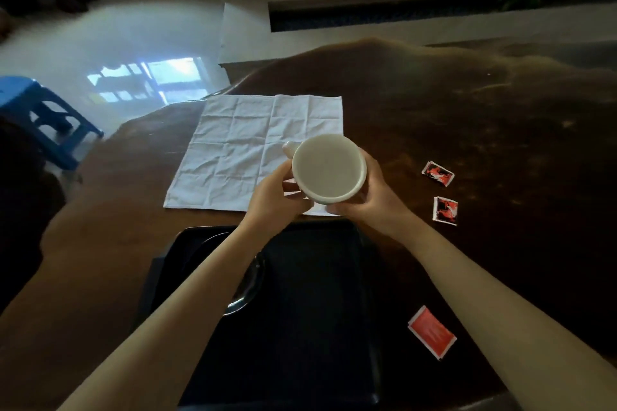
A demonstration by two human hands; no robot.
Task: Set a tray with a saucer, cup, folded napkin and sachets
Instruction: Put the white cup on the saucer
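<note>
Presently both hands, left and right, clasp a round, smooth white cup (handle at left) above the creased cloth napkin and black tray.

- A dark brown wooden table is filling most of the view, its top looking worn and blotchy towards the far right.
- A white cloth napkin is lying spread open and creased on the far middle of the table.
- A black tray is sitting at the near edge, just this side of the napkin.
- Two small red, black and white sachets are lying near each other to the right of the napkin.
- A red sachet is resting just beside the tray's right rim.
</note>
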